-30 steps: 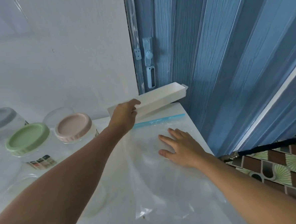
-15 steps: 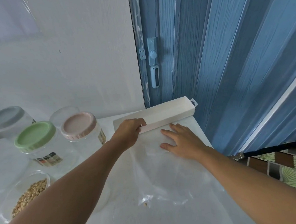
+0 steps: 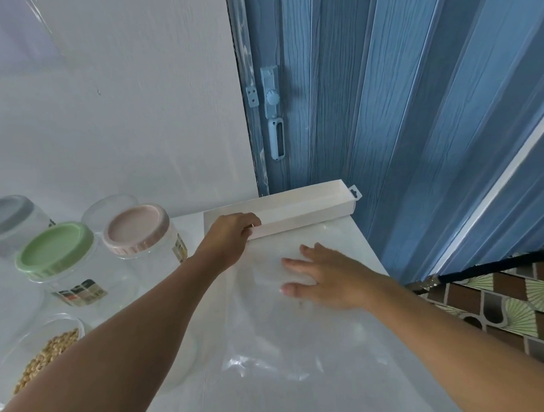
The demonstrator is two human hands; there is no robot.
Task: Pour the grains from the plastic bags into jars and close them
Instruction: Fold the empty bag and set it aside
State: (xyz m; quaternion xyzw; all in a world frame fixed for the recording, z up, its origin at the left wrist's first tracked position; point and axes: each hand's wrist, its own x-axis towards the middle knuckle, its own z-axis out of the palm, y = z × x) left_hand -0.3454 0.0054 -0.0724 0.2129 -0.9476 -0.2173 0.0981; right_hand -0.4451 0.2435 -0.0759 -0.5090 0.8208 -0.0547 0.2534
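- Empty plastic bag (image 3: 290, 325) is pressed flat by the open right hand (image 3: 329, 278).
- White box (image 3: 296, 212) is gripped by the left hand (image 3: 231, 237); it is best guided squarely over the bag's top edge.

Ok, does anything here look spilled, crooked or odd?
No spill shows. The white box lies askew at the back of the table, gripped by the left hand. The right hand lies flat on an empty, crumpled clear bag. The jar of grains has no lid on.
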